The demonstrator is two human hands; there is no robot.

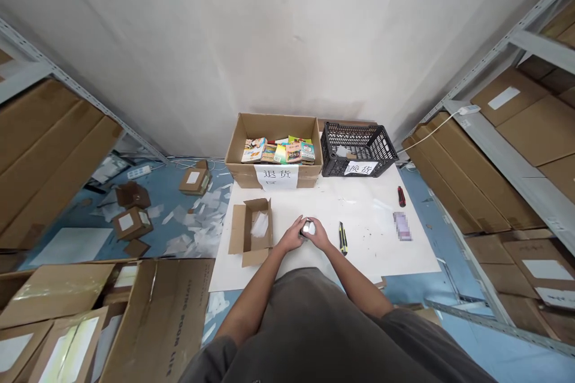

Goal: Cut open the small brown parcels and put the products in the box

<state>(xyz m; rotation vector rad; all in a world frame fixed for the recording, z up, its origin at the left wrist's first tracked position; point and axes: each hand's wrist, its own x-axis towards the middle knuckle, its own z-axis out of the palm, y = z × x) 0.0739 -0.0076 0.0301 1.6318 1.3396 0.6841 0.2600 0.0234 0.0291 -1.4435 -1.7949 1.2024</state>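
Note:
Both my hands meet over the white table (278, 275) around a small white-topped object (309, 227) with a darker side. Its kind is too small to make out. My left hand (293, 236) wraps it from the left with closed fingers, and my right hand (319, 235) grips it from the right. To the left stands an open small cardboard box (248, 233) with a translucent white wrapping piece (259, 224) inside. A yellow-black box cutter (343, 238) lies just right of my right hand.
Behind are a large carton (233, 175) of colourful books (274, 152) and a black plastic crate (332, 166), both with paper signs. A red cutter (401, 196) lies at right. Shelves with cartons flank the table; paper scraps (197, 221) litter the floor at left.

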